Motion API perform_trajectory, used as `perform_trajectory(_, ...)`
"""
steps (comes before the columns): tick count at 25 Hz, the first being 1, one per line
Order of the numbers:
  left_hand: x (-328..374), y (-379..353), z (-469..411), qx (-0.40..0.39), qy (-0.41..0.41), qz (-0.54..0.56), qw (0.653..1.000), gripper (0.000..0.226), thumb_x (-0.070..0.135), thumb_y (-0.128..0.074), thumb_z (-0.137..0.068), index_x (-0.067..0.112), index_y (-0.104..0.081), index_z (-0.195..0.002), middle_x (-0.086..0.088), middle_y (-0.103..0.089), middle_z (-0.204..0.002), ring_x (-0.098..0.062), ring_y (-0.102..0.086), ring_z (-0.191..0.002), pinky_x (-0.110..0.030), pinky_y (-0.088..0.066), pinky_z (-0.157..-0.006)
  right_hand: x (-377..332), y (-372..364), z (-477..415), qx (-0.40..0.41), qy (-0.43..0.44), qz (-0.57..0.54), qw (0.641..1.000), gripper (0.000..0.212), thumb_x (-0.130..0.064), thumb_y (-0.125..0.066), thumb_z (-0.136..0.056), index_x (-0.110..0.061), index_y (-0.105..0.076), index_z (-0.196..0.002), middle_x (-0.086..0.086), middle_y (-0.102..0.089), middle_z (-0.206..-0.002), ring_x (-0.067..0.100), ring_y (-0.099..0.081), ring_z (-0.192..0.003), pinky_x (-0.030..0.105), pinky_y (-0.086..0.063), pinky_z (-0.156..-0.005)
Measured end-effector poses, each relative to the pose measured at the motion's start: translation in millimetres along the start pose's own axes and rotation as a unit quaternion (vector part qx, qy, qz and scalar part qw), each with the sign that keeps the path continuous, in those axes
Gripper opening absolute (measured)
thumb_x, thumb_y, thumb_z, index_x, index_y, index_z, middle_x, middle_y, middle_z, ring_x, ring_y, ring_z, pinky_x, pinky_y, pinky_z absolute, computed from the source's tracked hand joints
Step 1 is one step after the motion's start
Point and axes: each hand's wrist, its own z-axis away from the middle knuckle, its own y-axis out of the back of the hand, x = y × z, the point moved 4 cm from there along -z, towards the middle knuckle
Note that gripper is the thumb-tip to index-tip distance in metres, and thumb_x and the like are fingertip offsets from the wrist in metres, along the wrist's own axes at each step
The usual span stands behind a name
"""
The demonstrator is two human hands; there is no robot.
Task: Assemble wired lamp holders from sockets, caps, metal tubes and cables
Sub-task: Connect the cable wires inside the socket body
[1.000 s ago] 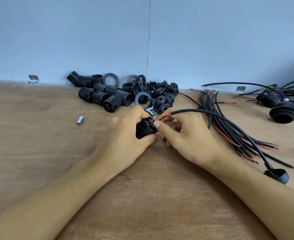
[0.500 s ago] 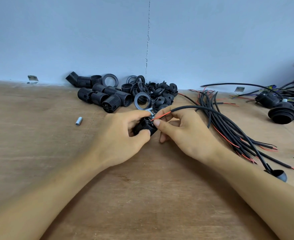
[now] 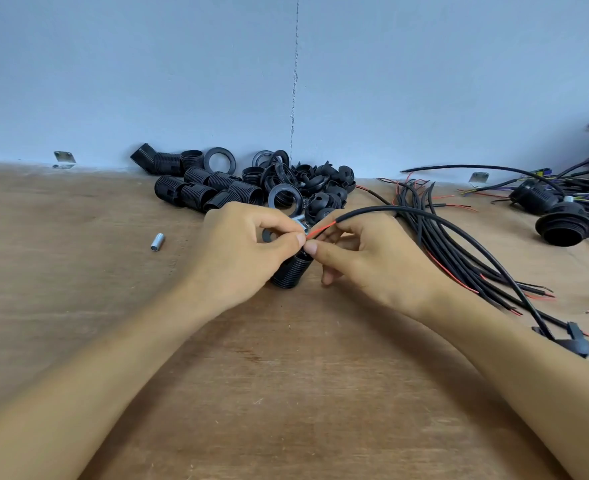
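We work at a bare wooden table against a pale blue wall. Our left hand and right hand meet over a ribbed black socket, which stands near upright mid-table, its long axis tilted slightly away from us. The black cable arcs in from the right, its stripped red wire pointing left at the socket top. Fingers of both hands are pinched shut around that wire end. We judge the socket light and rigid, best held by its ribs; the wire is limp, so grip near its tip.
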Motion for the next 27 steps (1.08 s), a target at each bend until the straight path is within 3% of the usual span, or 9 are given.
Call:
perform_trajectory(2, 3, -1, 0, 0.011, -0.014, -0.023, 1.000, 0.019, 0.029, -0.073, -0.090, 0.040, -0.075, -0.075, 0.018, -0.075, -0.079, -0.002, -0.067, -0.078, -0.008, -0.045, -0.062, 3, 0, -1, -0.001, -0.017, -0.032, 0.999, 0.010, -0.025, -0.070, -0.094, -0.015, -0.072, -0.091, 0.006, -0.072, -0.070, 0.018, -0.072, -0.061, 0.033, -0.059, -0.070)
perform_trajectory(5, 4, -2, 1, 0.028, -0.012, -0.027, 0.999, 0.017, 0.024, -0.072, -0.091, 0.034, -0.077, -0.078, 0.017, -0.074, -0.077, -0.001, -0.064, -0.069, -0.006, -0.041, -0.057, 8, -6, -1, 0.000, -0.065, -0.148, 0.987, 0.009, -0.019, -0.073, -0.091, -0.011, -0.073, -0.093, 0.007, -0.070, -0.074, 0.018, -0.067, -0.059, 0.032, -0.059, -0.065)
perform_trajectory(8, 5, 0, 4, 0.045, -0.008, -0.019, 0.999, 0.020, 0.021, -0.072, -0.091, 0.033, -0.075, -0.075, 0.024, -0.060, -0.050, -0.002, -0.051, -0.042, -0.007, -0.034, -0.044, 10, -14, 0, 0.011, -0.097, -0.286, 0.953, 0.008, -0.017, -0.072, -0.092, -0.008, -0.073, -0.091, 0.003, -0.067, -0.076, 0.016, -0.061, -0.057, 0.030, -0.058, -0.063)
perform_trajectory(10, 6, 0, 8, 0.060, -0.012, -0.020, 0.998, 0.021, 0.019, -0.073, -0.091, 0.033, -0.074, -0.074, 0.027, -0.052, -0.043, 0.001, -0.047, -0.038, -0.006, -0.032, -0.041, 10, -17, 0, 0.028, -0.097, -0.323, 0.941, 0.012, -0.017, -0.070, -0.093, -0.006, -0.072, -0.092, 0.003, -0.066, -0.079, 0.016, -0.059, -0.057, 0.032, -0.057, -0.064)
perform_trajectory(18, -4, -21, 9, 0.076, -0.004, 0.086, 0.993, 0.013, 0.022, -0.072, -0.093, 0.030, -0.080, -0.087, 0.017, -0.075, -0.081, 0.004, -0.064, -0.074, -0.006, -0.042, -0.066, 2, -8, -1, 0.089, -0.022, -0.164, 0.982, 0.009, -0.019, -0.068, -0.095, -0.012, -0.070, -0.090, -0.006, -0.065, -0.068, 0.015, -0.060, -0.053, 0.037, -0.059, -0.065)
perform_trajectory(20, -11, -21, 8, 0.041, 0.012, 0.122, 0.992, 0.017, 0.021, -0.071, -0.094, 0.034, -0.080, -0.089, 0.022, -0.076, -0.088, 0.006, -0.068, -0.087, -0.009, -0.047, -0.077, 1, -7, 1, 0.090, -0.008, -0.113, 0.989, 0.009, -0.021, -0.068, -0.096, -0.019, -0.067, -0.087, -0.005, -0.065, -0.061, 0.015, -0.063, -0.053, 0.038, -0.059, -0.067)
perform_trajectory(23, -21, -16, 5, -0.055, 0.033, 0.199, 0.978, 0.026, 0.015, -0.073, -0.090, 0.039, -0.081, -0.095, 0.019, -0.078, -0.098, 0.003, -0.071, -0.099, -0.019, -0.052, -0.089, -2, -8, 5, 0.100, 0.022, -0.066, 0.993, 0.010, -0.021, -0.068, -0.096, -0.024, -0.065, -0.086, -0.008, -0.065, -0.056, 0.011, -0.063, -0.051, 0.025, -0.053, -0.060)
perform_trajectory(27, -24, -16, 6, -0.122, 0.012, 0.226, 0.966, 0.033, 0.027, -0.081, -0.075, 0.042, -0.079, -0.104, 0.020, -0.077, -0.110, 0.001, -0.071, -0.107, -0.010, -0.052, -0.089, -4, -6, 7, 0.109, 0.040, -0.046, 0.992, 0.009, -0.022, -0.068, -0.095, -0.023, -0.066, -0.087, -0.008, -0.065, -0.059, 0.010, -0.063, -0.052, 0.019, -0.050, -0.058)
